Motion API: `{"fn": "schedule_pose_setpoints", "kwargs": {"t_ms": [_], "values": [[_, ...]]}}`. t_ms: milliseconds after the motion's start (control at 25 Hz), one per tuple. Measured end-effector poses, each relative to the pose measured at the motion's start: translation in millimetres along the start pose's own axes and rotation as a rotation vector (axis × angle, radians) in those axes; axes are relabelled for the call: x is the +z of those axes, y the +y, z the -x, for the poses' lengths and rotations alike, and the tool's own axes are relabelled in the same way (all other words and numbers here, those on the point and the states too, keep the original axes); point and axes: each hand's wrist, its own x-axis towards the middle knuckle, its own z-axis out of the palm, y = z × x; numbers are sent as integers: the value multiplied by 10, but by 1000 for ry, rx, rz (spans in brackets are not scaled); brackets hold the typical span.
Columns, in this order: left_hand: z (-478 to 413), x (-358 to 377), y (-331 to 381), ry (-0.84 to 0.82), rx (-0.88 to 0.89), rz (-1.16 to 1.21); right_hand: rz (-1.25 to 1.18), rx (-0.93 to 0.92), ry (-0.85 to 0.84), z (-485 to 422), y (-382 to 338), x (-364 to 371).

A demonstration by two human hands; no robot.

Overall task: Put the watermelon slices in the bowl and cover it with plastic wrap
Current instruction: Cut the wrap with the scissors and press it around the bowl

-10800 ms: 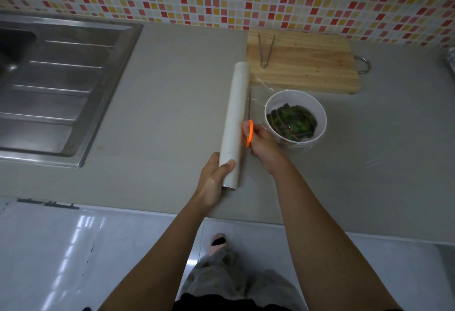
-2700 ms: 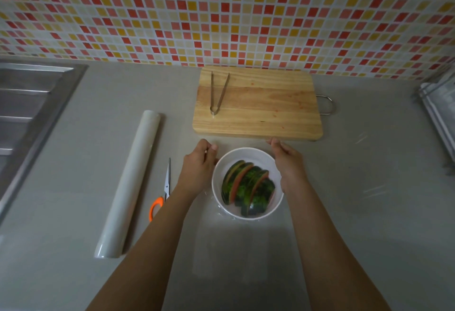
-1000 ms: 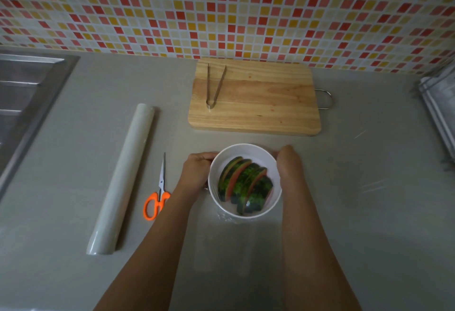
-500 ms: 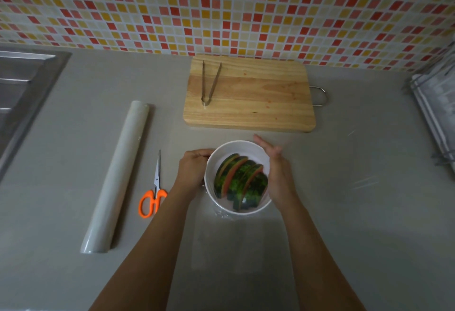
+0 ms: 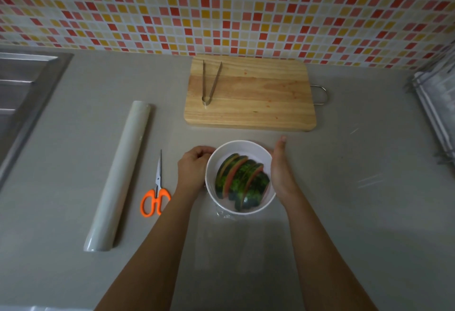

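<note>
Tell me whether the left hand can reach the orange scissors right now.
Probably yes: the orange scissors lie on the counter just left of the left hand, with nothing between; it must first let go of the white bowl.

Pretty clearly looking at a home kitchen here. Seeing a red, orange and yellow mosaic tile backsplash (image 5: 221,7) running behind a grey countertop (image 5: 357,187), a stainless steel sink (image 5: 24,88) sitting off to the left, slim metal tongs (image 5: 203,81) lying on a rectangular wooden cutting board (image 5: 258,98), and a white round bowl (image 5: 240,142) holding green-rinded watermelon slices (image 5: 242,182).
</note>
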Motion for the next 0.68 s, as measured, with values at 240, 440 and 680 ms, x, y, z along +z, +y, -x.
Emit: {"fn": "schedule_pose_setpoints", "kwargs": {"t_ms": [240,440,680], "values": [[14,25,-10,267,30,-252,214,-90,168,-83,116,3],[52,-9,6,338,117,-351,171,-129,169,-120,118,-12],[121,-285,43,528,242,-437,332,-86,99,-174,21,-147]]}}
